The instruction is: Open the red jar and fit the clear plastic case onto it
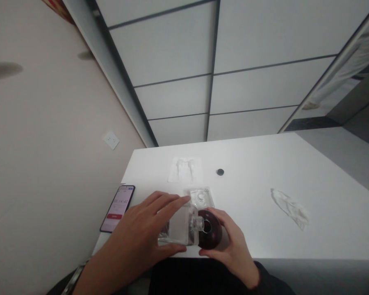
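Left hand: our left hand [135, 229], lower centre of the frame, clamps a clear bottle [178, 225], fingers along its far side and thumb along the near one.
Bottle: tipped toward the right, its neck [198, 223] at the opening of the dark round vessel – whether they touch, or anything flows, we cannot tell.
Right hand: our right hand [236, 246] closes around the dark round vessel [214, 235], thumb and fingers on opposite sides.
Step in hand: we judge it to be keeping bottle mouth and vessel opening lined up.
Next move: any further tilt calls for a slow left wrist and a steady right grip – a slip would part the two openings.
Clear tray: the clear tray [209, 196] lies just beyond the bottle, centre of the frame.
White sheet: the thin white sheet [173, 174] lies farther up.
Disc: the small dark disc [220, 172] sits right of the sheet.
Phone: the lit phone [119, 200] is lower left.
Cloth: the crumpled white cloth [290, 208] lies lower right, well apart.
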Available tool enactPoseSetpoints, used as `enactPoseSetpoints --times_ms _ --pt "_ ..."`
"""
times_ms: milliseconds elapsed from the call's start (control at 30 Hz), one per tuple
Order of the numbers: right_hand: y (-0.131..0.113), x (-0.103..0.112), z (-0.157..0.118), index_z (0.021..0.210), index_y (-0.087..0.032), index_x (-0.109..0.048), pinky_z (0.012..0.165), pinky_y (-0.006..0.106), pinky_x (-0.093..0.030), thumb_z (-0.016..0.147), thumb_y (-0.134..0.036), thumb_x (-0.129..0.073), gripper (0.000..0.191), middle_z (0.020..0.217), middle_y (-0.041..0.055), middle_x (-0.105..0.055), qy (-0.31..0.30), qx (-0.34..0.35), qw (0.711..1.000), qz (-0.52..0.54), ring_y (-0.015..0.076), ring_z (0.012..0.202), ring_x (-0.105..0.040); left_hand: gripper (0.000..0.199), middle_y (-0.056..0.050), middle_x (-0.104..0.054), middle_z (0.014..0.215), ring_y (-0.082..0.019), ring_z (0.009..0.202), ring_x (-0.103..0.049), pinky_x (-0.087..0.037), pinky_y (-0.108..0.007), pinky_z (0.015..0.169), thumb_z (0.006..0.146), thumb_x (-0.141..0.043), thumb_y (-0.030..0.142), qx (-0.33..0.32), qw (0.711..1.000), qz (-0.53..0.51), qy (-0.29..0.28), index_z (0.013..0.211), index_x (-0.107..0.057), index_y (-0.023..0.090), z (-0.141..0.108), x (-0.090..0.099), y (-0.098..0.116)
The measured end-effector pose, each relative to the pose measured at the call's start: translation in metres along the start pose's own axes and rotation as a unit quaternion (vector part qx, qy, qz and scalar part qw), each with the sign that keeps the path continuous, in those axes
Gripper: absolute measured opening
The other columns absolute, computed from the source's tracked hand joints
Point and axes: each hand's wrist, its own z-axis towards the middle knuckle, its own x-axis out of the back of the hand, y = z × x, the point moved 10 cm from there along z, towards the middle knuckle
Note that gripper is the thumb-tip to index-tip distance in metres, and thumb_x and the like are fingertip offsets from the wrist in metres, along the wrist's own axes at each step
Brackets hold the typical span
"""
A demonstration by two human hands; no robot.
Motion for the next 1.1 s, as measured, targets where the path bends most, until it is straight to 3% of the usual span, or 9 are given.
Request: enactPoseSetpoints --times_ms 1100 --pt "0.002 -0.001 -0.001 0.144 -0.030 -0.055 0.100 0.046 -0.061 0.076 -0.065 -0.087 0.083 0.132 0.0113 -0.073 0.000 -0.001 1.000 0.001 0.0325 0.117 -0.073 0.098 -0.010 -0.075 0.129 -0.031 0.114 -0.072 -0.066 -0.044 0.094 0.058 -0.103 0.013 -0.040 0.997 0.067 0.010 0.144 -0.057 0.021 0.005 0.009 0.018"
